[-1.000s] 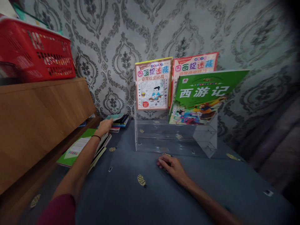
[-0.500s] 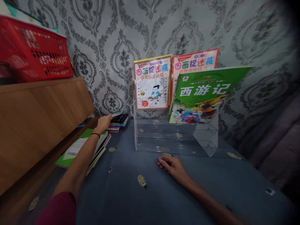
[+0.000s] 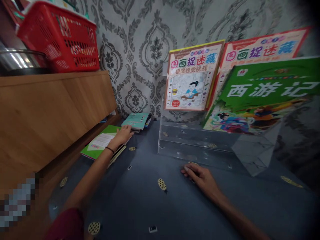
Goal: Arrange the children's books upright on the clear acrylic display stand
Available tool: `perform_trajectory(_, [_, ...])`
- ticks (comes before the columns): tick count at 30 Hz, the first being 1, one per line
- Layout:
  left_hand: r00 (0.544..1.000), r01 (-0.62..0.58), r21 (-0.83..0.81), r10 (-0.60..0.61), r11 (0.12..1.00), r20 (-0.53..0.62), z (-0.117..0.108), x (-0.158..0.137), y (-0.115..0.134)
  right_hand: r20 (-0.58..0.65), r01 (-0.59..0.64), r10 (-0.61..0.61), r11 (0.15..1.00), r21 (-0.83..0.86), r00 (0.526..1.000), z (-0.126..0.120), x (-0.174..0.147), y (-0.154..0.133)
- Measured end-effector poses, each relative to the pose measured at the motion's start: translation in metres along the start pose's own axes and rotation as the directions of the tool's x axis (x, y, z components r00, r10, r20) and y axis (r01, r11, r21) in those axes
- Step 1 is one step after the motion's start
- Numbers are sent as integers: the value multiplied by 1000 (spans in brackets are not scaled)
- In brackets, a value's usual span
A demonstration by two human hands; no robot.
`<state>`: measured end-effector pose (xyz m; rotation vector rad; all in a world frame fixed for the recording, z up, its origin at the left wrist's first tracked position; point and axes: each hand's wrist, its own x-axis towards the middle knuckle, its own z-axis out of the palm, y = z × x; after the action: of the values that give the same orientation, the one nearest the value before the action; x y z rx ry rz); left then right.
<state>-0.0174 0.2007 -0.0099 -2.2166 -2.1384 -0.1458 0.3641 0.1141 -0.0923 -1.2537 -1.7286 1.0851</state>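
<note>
My left hand (image 3: 123,135) reaches over the right edge of a pile topped by a green book (image 3: 97,144). Its fingers are stretched out, close to the near edge of a teal book (image 3: 136,120) that lies flat on another pile at the wall. On the blue tablecloth rests my right hand (image 3: 200,176), fingers curled in loosely, no object showing in them. Beyond it stands a clear acrylic book rack (image 3: 172,140). It bears a picture-puzzle book (image 3: 191,83), a second red-edged one (image 3: 260,50) and a green storybook (image 3: 265,96) leaning in front.
Along the left side runs a wooden cabinet (image 3: 57,106) with a red plastic basket (image 3: 72,43) and a metal bowl (image 3: 22,60) on top. The patterned wall (image 3: 155,43) closes off the back. The tablecloth (image 3: 130,203) has printed pineapples.
The teal book, earlier edge-on in my left hand, now lies flat on the back pile. My left hand has let go and drawn back toward me. The view has shifted; my right hand stays put.
</note>
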Motion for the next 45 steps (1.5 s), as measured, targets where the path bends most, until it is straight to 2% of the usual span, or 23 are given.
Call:
perform_trajectory(5, [975,189,-5,-187,982,116,-14,-54,-68,0,23,-23,1000,-11,1000,0,0,-5])
perform_trajectory(8, [963,221,-8,-217,975,161,-20,-80,-95,0,16,-16,1000,-23,1000,-1,0,-7])
perform_trajectory(12, [973,181,-66,-169,981,160,-23,-94,-105,9,20,-20,998,-52,1000,0,0,-7])
perform_trajectory(16, [987,108,-206,-80,973,137,-32,-102,-112,9,23,-23,998,-55,1000,0,-1,-6])
perform_trajectory(19, [986,68,-269,-24,961,164,-39,-123,-119,20,32,-31,998,-52,999,0,-1,-6])
perform_trajectory(24, [973,51,-94,-28,994,228,-36,-180,-116,41,51,-49,998,-40,998,-1,1,-6])
perform_trajectory(27, [987,39,-8,-37,999,158,-32,-201,-108,37,65,-63,997,-44,997,-1,1,-3])
perform_trajectory(32, [998,-59,17,59,998,21,-36,-205,-102,35,68,-67,997,-37,997,-1,1,-2])
perform_trajectory(36, [993,-111,-51,109,993,-43,-44,-204,-104,28,78,-77,997,-28,997,-1,2,-2])
perform_trajectory(41, [992,-46,-55,39,997,-118,-46,-208,-93,40,103,-102,994,-34,994,-2,2,0])
perform_trajectory(45, [951,65,11,-59,998,-305,-50,-205,-79,46,98,-96,995,-36,994,-2,2,0])
